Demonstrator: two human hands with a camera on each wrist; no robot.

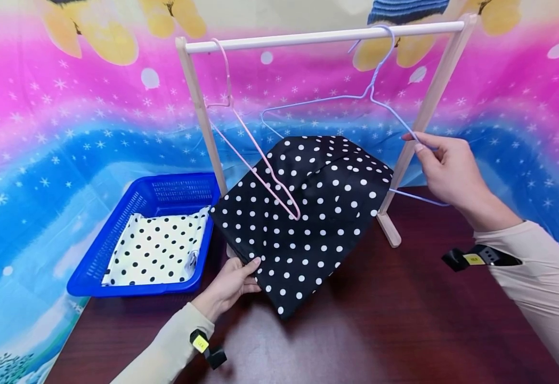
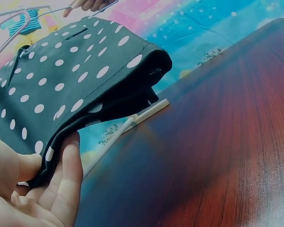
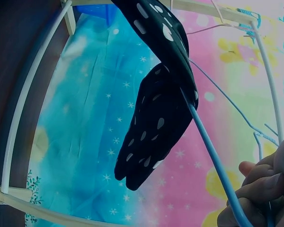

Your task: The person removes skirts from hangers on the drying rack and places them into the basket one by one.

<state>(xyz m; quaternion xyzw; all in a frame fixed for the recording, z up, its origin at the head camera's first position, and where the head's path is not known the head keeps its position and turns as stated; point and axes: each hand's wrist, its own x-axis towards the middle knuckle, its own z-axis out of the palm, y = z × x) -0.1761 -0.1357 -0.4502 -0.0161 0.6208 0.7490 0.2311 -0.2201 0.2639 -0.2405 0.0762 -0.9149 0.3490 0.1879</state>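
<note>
A black cloth with white polka dots (image 1: 308,213) hangs folded over the lower bar of a light blue wire hanger (image 1: 315,100). That hanger's hook sits over the white rail of a small rack. My left hand (image 1: 231,282) pinches the cloth's lower left edge between thumb and fingers, also visible in the left wrist view, where the cloth's layers (image 2: 66,80) part at the far side. My right hand (image 1: 452,168) grips the hanger's right shoulder. In the right wrist view, the cloth's shorter end (image 3: 154,127) hangs behind the blue bar.
A pink hanger (image 1: 248,125) on the rail's left overlaps the cloth in the head view. The rack has wooden posts (image 1: 435,96) and feet on a dark red table (image 1: 380,320). At left stands a blue basket (image 1: 94,250) holding a white cloth with black dots (image 1: 156,248).
</note>
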